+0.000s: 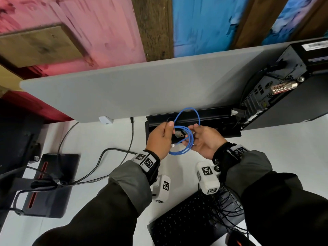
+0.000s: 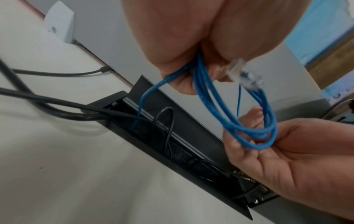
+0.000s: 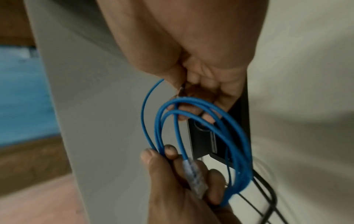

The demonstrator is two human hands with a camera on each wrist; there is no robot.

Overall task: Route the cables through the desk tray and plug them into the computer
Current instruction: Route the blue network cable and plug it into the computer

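A coiled blue network cable hangs between my two hands above the open black desk tray. My left hand grips one side of the coil, and its clear plug sticks out by the fingers. My right hand curls its fingers round the other side of the loops. One blue strand drops into the tray among black cables. In the right wrist view the plug lies against my left hand. The black computer stands at the right with its rear ports facing me.
A grey partition panel rises behind the tray. Black cables run across the white desk from a black stand with a red strip at the left. A black keyboard lies near the front edge below my right wrist.
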